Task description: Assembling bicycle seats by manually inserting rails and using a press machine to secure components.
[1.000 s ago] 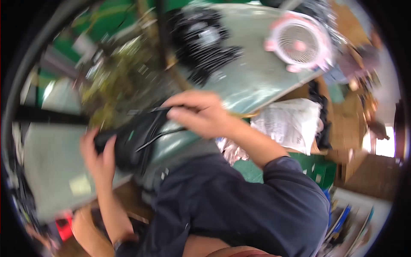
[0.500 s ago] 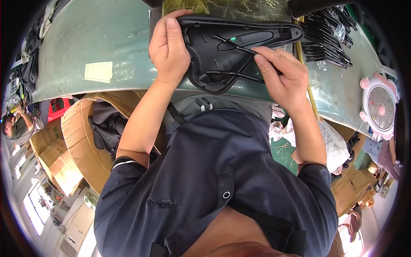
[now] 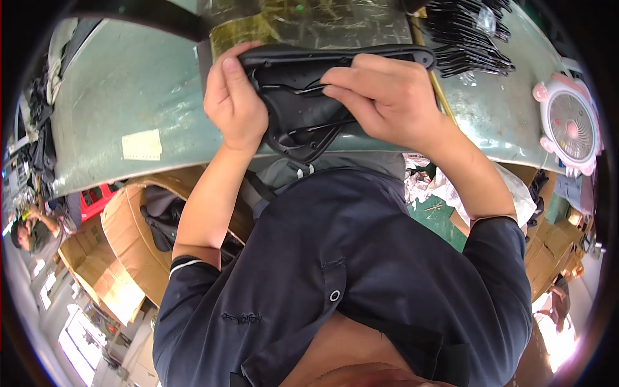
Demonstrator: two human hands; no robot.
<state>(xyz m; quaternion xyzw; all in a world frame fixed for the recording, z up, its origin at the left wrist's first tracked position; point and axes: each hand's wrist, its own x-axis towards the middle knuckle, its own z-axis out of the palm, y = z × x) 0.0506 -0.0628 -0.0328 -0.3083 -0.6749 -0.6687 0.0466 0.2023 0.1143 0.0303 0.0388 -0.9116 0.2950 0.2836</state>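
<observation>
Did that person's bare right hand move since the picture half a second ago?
Yes. The bare right hand moved left over the black bicycle saddle, closer to the pale yellow rectangular paper lying on the green tabletop.

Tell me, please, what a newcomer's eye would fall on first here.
Probably the black bike seat at top centre, underside showing, held by the left hand while the right hand pinches a thin black rod over it. Next might come the pink-and-white fan at the far right, then the open cardboard box at lower left, with black things inside.
</observation>
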